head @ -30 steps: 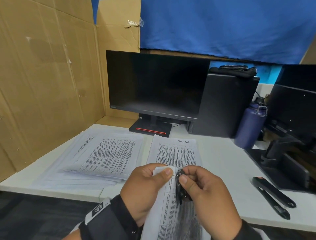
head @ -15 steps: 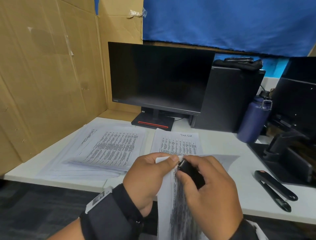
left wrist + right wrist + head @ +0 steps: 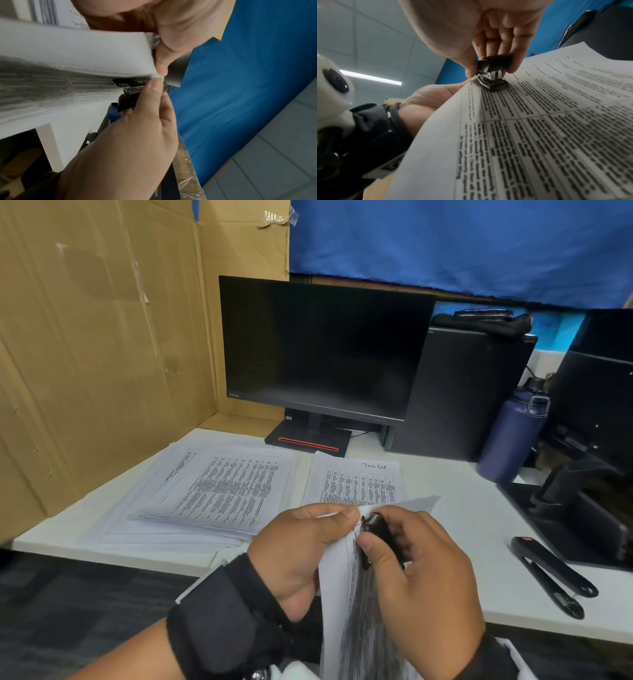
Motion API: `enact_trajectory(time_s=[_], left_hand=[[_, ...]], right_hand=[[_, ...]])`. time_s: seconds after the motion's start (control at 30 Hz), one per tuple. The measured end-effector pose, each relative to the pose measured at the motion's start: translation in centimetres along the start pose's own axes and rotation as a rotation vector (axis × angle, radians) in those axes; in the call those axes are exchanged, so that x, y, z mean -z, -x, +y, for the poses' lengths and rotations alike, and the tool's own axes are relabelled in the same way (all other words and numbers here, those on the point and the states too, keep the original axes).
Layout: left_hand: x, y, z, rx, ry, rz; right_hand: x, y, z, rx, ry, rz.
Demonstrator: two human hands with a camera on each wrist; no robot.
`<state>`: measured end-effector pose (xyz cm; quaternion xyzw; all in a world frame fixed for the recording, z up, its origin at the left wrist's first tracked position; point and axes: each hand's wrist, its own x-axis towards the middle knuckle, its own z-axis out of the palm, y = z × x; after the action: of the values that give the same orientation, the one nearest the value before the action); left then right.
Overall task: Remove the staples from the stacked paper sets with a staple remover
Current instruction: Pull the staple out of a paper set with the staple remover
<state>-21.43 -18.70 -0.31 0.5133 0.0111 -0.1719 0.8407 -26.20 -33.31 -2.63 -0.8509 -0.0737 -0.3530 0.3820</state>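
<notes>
My left hand (image 3: 342,518) pinches the top corner of a stapled paper set (image 3: 346,594), held upright above the desk's front edge. My right hand (image 3: 373,529) grips a small black staple remover (image 3: 382,539) between thumb and fingers. Its metal jaws (image 3: 485,79) bite at that corner, right beside my left thumb (image 3: 161,65). The staple itself is hidden by the jaws. A large stack of printed sets (image 3: 219,494) lies on the desk at the left. A single set (image 3: 359,481) lies in the middle.
A white desk (image 3: 479,525) carries a dark monitor (image 3: 322,350), a black computer case (image 3: 459,392), a blue bottle (image 3: 510,436) and a black stapler (image 3: 551,577) at the right. A cardboard wall (image 3: 102,354) stands along the left. Another monitor stand (image 3: 582,501) is at far right.
The remover has swung from lying along the page to its jaws at the top corner. The held set has risen slightly and a sheet flares to the right.
</notes>
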Motion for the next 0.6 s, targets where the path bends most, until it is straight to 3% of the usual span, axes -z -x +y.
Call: enact_trajectory(time_s=[0.43, 0.6], left_hand=[[0.5, -0.8, -0.5, 0.055, -0.072, 0.05], [0.9, -1.5, -0.7, 0.045, -0.091, 0.08]], right_hand=[[1.1, -1.4, 0.2, -0.07, 0.051, -0.178], [1.3, -1.9, 1.1, -0.157, -0.094, -0.218]])
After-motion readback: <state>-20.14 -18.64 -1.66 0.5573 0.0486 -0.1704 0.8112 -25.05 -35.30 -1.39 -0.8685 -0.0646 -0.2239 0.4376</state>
